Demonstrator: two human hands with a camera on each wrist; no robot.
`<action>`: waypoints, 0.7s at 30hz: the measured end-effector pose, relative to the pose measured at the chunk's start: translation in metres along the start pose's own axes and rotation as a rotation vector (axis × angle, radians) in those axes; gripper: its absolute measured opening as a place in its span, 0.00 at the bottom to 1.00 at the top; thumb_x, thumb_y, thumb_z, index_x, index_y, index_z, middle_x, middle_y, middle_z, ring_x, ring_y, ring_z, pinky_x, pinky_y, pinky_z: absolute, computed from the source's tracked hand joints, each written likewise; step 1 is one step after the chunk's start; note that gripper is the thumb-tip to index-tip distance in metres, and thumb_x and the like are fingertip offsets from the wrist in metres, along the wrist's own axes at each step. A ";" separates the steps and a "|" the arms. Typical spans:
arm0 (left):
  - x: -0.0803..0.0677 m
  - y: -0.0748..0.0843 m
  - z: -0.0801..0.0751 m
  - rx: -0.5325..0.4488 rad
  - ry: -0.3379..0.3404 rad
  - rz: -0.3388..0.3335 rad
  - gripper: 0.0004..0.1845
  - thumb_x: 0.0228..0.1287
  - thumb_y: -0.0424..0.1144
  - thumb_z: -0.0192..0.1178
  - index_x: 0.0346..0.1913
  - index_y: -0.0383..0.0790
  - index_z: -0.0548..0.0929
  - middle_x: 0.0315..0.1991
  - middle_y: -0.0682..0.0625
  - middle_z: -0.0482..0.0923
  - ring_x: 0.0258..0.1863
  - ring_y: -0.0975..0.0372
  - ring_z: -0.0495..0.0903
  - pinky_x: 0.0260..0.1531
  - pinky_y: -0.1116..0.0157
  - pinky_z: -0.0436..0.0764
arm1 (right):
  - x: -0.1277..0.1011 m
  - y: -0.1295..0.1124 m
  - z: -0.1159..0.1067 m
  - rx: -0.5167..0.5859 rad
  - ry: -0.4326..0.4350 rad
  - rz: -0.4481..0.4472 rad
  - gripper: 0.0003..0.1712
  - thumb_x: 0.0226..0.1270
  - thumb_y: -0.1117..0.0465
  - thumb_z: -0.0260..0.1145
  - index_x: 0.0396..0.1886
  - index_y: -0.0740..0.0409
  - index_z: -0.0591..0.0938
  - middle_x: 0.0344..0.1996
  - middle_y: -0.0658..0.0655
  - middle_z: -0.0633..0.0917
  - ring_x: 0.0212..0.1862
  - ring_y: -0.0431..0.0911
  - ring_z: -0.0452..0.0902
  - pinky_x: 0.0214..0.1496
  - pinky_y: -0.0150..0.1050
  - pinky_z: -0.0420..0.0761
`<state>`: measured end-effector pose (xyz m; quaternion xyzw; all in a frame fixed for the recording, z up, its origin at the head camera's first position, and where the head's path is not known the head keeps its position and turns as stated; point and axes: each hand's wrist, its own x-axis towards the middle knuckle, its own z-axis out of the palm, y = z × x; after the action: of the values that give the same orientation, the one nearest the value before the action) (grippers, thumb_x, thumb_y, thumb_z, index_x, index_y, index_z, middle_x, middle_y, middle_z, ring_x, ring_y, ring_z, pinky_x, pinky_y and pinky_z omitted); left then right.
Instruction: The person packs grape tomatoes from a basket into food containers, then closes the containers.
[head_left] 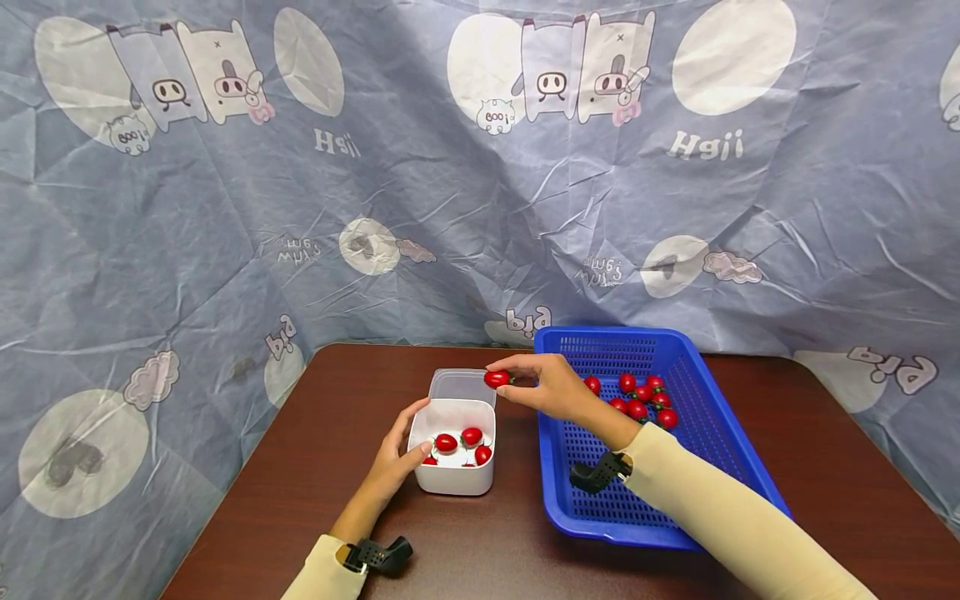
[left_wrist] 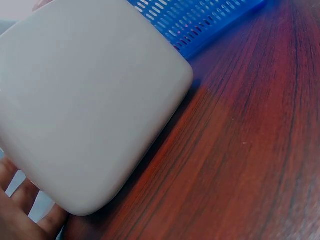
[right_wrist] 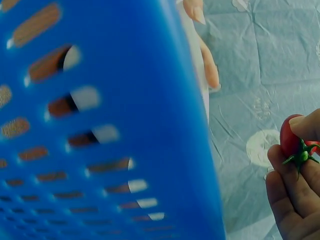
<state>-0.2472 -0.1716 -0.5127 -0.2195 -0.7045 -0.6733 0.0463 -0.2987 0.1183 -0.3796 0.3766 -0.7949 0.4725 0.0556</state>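
My right hand (head_left: 551, 385) pinches a red cherry tomato (head_left: 497, 379) between thumb and fingertips, above the far right corner of a white plastic container (head_left: 454, 481). In the right wrist view the green stem of the pinched tomato (right_wrist: 289, 137) shows. On the table, the open container has several cherry tomatoes (head_left: 446, 443) inside. My left hand (head_left: 392, 457) holds the container at its left side, the thumb at the near rim and the fingers toward the back corner. The left wrist view shows the container's outer wall (left_wrist: 95, 100) up close, with fingers partly hidden behind it.
A blue plastic basket (head_left: 553, 492) stands right of the container, under my right forearm, with several cherry tomatoes (head_left: 637, 408) in it. A translucent lid (head_left: 456, 383) lies just behind the container. The brown wooden table (head_left: 300, 467) meets a patterned cloth (head_left: 420, 183) at the back.
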 end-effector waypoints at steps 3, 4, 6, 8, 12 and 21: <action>0.000 0.002 0.001 -0.008 0.000 -0.011 0.35 0.63 0.35 0.57 0.73 0.45 0.60 0.66 0.39 0.64 0.59 0.42 0.67 0.51 0.63 0.75 | 0.000 -0.002 0.005 0.029 -0.025 -0.012 0.16 0.58 0.64 0.71 0.48 0.55 0.86 0.40 0.49 0.88 0.40 0.42 0.84 0.42 0.38 0.82; 0.000 0.003 0.001 -0.011 -0.002 -0.011 0.35 0.62 0.34 0.56 0.73 0.44 0.60 0.66 0.38 0.64 0.59 0.41 0.67 0.51 0.63 0.75 | 0.000 -0.002 0.006 0.036 -0.032 -0.015 0.16 0.58 0.64 0.71 0.48 0.55 0.85 0.40 0.50 0.88 0.40 0.42 0.84 0.42 0.38 0.82; 0.000 0.006 0.001 -0.023 -0.011 -0.012 0.35 0.62 0.33 0.56 0.73 0.42 0.59 0.66 0.35 0.63 0.59 0.38 0.66 0.50 0.63 0.76 | -0.001 -0.002 0.009 0.057 -0.046 -0.018 0.17 0.58 0.65 0.71 0.49 0.57 0.85 0.39 0.52 0.88 0.40 0.43 0.85 0.42 0.39 0.82; 0.000 0.008 0.001 -0.028 -0.018 -0.009 0.36 0.62 0.32 0.56 0.73 0.39 0.57 0.66 0.33 0.63 0.58 0.36 0.66 0.50 0.63 0.76 | -0.002 -0.003 0.012 0.073 -0.061 -0.021 0.17 0.58 0.64 0.71 0.49 0.58 0.85 0.40 0.54 0.88 0.40 0.45 0.85 0.43 0.43 0.82; 0.000 0.009 0.001 -0.023 -0.020 -0.007 0.36 0.62 0.32 0.56 0.73 0.38 0.57 0.65 0.33 0.64 0.58 0.36 0.66 0.49 0.62 0.76 | -0.003 -0.002 0.016 0.110 -0.094 -0.019 0.18 0.58 0.65 0.71 0.50 0.61 0.84 0.42 0.57 0.87 0.43 0.49 0.85 0.45 0.50 0.81; 0.000 0.001 0.000 -0.008 -0.009 0.003 0.35 0.63 0.37 0.57 0.73 0.45 0.59 0.66 0.39 0.64 0.59 0.43 0.68 0.53 0.63 0.74 | -0.006 0.002 0.024 0.198 -0.173 0.013 0.18 0.59 0.63 0.71 0.50 0.59 0.84 0.43 0.54 0.87 0.46 0.45 0.84 0.49 0.48 0.80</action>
<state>-0.2469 -0.1718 -0.5115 -0.2239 -0.7018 -0.6749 0.0434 -0.2893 0.1032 -0.3971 0.4144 -0.7487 0.5146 -0.0538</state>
